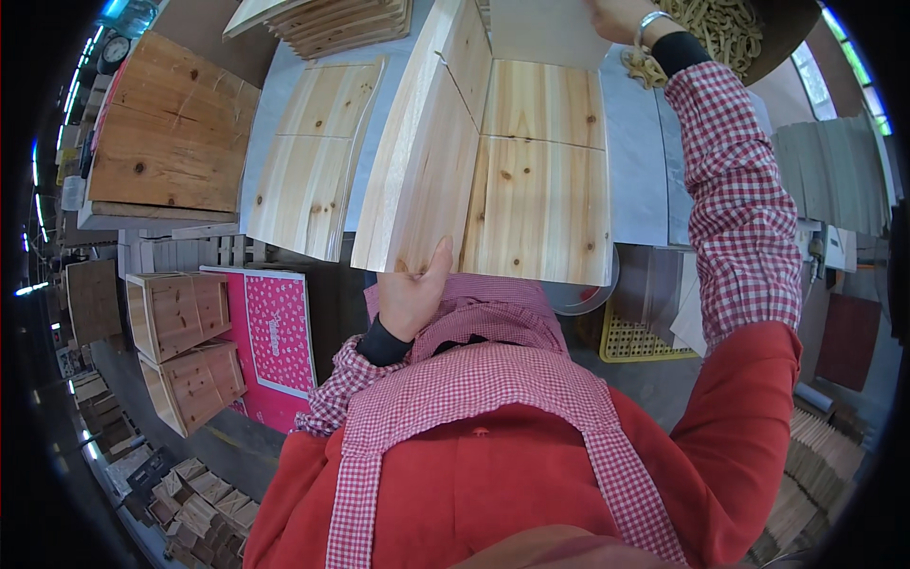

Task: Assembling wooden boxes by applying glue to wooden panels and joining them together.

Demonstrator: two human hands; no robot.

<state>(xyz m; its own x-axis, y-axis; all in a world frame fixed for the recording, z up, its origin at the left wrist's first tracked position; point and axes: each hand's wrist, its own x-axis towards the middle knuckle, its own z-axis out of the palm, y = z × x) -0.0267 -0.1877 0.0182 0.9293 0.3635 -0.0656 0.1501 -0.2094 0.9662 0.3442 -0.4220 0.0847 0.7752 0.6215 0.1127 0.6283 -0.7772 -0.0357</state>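
Observation:
A pale wooden box part point(493, 161), made of joined pine boards, is held up over a grey workbench point(637, 180). My left hand point(414, 294) grips its near lower edge, thumb pressed on the wood. At the top of the view my right hand point(621, 17) holds the far edge of the same piece; a bracelet shows on that wrist. Both sleeves are red-and-white checked over a red top. A heap of tan wood shavings point(720, 33) lies just beyond my right hand.
Flat pine panels point(313, 161) lie on the bench to the left, with a stack of boards point(341, 24) behind. Finished wooden boxes point(185, 346) and a pink carton point(275, 337) sit on the floor at left. A yellow crate point(630, 341) stands under the bench.

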